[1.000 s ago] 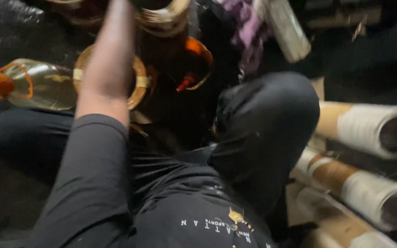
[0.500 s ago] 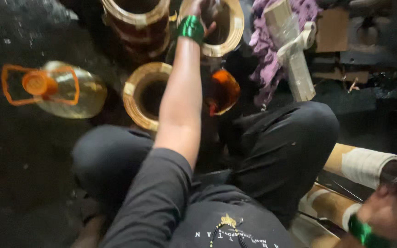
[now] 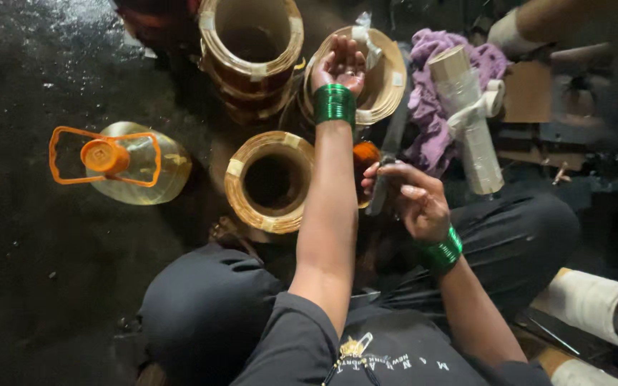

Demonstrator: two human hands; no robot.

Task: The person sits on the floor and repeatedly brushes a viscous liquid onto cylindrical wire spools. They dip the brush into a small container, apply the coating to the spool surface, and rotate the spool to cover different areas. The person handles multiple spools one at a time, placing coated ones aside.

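Oil jug far left on floor, orange cap up. Coil next, just left of your forearm; second coil above it. Your left hand stretched out, fingers curled on rim of flat coil; grip unclear. Your right hand pinches dark blade, upright. Purple rag and tape roll right of that.

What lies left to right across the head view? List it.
Plastic bottle with orange cap → coil ring on the floor → left hand → right hand → wrapped tube → white roll.
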